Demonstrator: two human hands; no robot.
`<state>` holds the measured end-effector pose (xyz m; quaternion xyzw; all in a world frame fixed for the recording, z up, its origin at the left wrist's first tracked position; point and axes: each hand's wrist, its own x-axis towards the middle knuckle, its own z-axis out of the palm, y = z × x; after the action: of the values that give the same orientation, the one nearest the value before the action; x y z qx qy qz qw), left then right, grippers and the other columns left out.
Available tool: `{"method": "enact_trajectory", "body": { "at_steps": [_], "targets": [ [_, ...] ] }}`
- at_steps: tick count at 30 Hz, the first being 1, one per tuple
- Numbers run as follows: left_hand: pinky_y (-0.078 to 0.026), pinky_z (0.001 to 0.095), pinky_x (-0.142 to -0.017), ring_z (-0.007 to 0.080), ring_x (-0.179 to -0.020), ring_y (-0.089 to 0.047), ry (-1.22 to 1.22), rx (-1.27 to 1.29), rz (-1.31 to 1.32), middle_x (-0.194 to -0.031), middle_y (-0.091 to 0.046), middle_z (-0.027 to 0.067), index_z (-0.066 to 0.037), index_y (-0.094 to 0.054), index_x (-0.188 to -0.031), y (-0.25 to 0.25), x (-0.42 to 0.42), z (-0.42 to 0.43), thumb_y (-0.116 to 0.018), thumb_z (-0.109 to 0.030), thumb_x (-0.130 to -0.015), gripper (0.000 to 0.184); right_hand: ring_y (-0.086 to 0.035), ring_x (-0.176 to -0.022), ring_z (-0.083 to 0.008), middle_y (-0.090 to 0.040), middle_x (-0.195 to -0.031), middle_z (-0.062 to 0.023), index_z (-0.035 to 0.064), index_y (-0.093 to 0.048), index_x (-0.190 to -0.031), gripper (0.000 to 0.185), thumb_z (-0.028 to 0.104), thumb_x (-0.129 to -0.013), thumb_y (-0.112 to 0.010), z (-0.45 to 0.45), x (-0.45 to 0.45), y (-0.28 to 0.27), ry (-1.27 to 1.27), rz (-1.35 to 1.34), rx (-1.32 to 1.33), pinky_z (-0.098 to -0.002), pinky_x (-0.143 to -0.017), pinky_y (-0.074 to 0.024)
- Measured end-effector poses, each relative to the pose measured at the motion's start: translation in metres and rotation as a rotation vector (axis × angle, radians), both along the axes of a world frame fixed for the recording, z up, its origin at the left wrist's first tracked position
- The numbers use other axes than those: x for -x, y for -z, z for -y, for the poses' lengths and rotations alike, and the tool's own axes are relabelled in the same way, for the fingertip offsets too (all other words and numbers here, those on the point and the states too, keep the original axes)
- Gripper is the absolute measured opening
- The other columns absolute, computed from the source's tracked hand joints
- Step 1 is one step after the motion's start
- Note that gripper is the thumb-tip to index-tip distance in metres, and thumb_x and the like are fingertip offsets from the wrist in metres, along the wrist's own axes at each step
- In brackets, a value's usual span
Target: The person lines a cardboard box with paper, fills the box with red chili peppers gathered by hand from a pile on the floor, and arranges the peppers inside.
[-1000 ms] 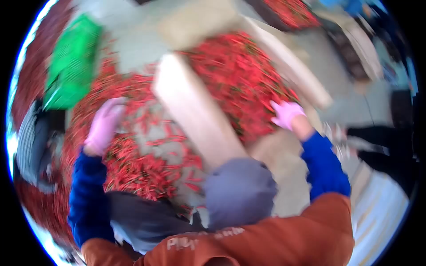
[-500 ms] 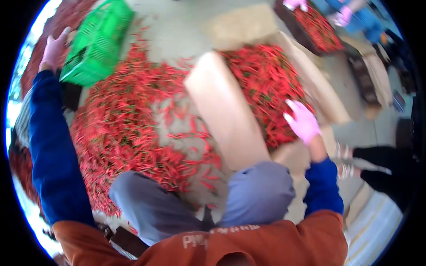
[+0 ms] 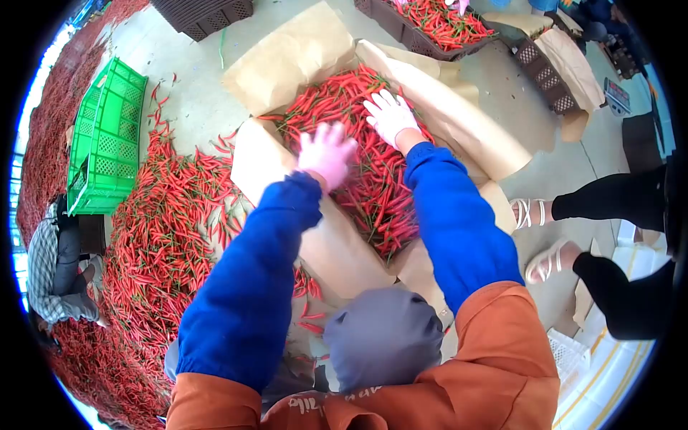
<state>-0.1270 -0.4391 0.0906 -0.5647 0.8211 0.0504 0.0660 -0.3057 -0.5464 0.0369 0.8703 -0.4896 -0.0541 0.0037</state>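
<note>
Red chilies fill a container lined with brown paper, whose flaps fold outward on its sides. My left hand, in a pink glove, is over the left part of these chilies, fingers apart and slightly blurred, with nothing seen in it. Flat on the chilies near the far right side rests my right hand, gloved in pale pink, its fingers spread. A large heap of loose chilies lies on the floor to the left of the lined container.
A green crate stands at the left, near a crouching person. Dark crates are at the top, one with chilies and a person's gloved hand. At the right are a standing person's legs and a dark crate.
My left hand has moved from beside the green crate across to the lined container. My right hand has shifted farther up and left over the chilies. The view has shifted.
</note>
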Motion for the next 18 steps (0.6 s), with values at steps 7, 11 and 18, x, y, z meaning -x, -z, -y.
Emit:
{"method": "enact_trajectory", "body": {
  "at_steps": [7,11,18],
  "targets": [
    [-0.046,0.0436,-0.096,0.0377,-0.117,-0.052,-0.685,-0.372,0.139,-0.139,-0.037,0.0245,-0.004,-0.03,-0.14,0.034,-0.05,0.074,-0.053,-0.036,-0.087,0.066,-0.029,-0.133,-0.033,-0.038,-0.14,-0.0104,0.0164,-0.044,-0.133,0.048,0.025,-0.087,-0.055,0.008,0.015,-0.015,-0.084,0.106,-0.219,-0.0537,-0.103,-0.0327],
    [-0.05,0.0376,-0.09,0.029,-0.11,-0.06,-0.665,-0.303,0.283,-0.125,-0.055,0.0197,0.004,-0.041,-0.132,0.069,-0.05,0.081,-0.06,-0.025,-0.083,0.06,-0.023,-0.135,-0.0411,-0.021,-0.15,-0.0161,0.0191,-0.032,-0.143,0.075,0.039,-0.079,-0.066,-0.093,0.047,-0.089,-0.091,-0.206,-0.405,-0.0556,-0.107,-0.027],
    [-0.051,0.043,-0.084,0.0338,-0.097,-0.064,-0.214,-0.231,0.128,-0.103,-0.066,0.0171,-0.009,-0.064,-0.109,-0.029,-0.047,0.068,-0.052,-0.014,-0.083,0.03,-0.04,-0.127,-0.0372,-0.028,-0.148,-0.0179,0.0176,-0.036,-0.141,0.075,0.046,-0.078,-0.066,-0.092,0.11,-0.054,0.087,-0.25,-0.559,-0.046,-0.104,-0.0356]
  ]
}}
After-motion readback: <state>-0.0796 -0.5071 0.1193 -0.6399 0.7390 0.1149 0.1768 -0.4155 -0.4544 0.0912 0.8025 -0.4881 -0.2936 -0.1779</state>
